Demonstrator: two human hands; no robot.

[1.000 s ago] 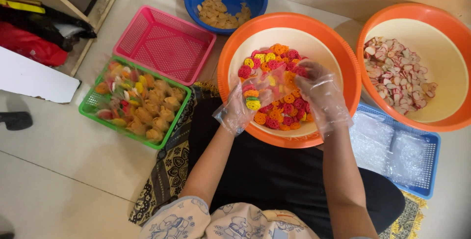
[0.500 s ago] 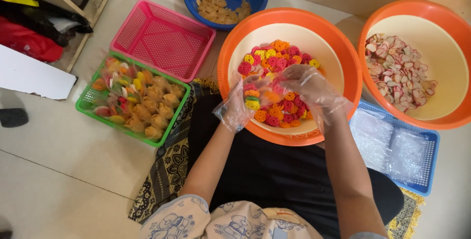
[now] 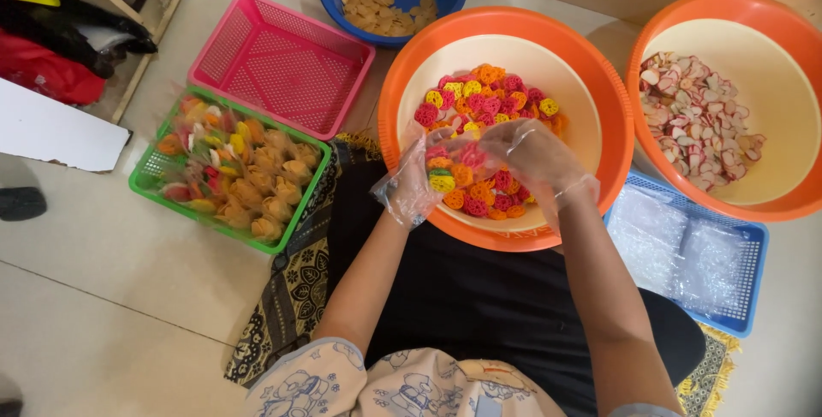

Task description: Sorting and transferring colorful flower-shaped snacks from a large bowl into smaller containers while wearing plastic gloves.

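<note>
crackers [image 3: 492, 96]: round, lattice-holed, pink/orange/yellow | left hand [image 3: 417, 179] grasping clear bag [image 3: 445, 160] | right hand [image 3: 531, 153] likewise

bright, even daylight; soft shadows, slight wide-angle bending at edges, sharp focus throughout.

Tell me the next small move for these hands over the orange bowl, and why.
Probably drop the crackers held by the right hand into the small clear bag held by the left hand. Both gloved hands meet at the bag over the coloured crackers in the orange bowl, and the bag looks only part filled.
</note>
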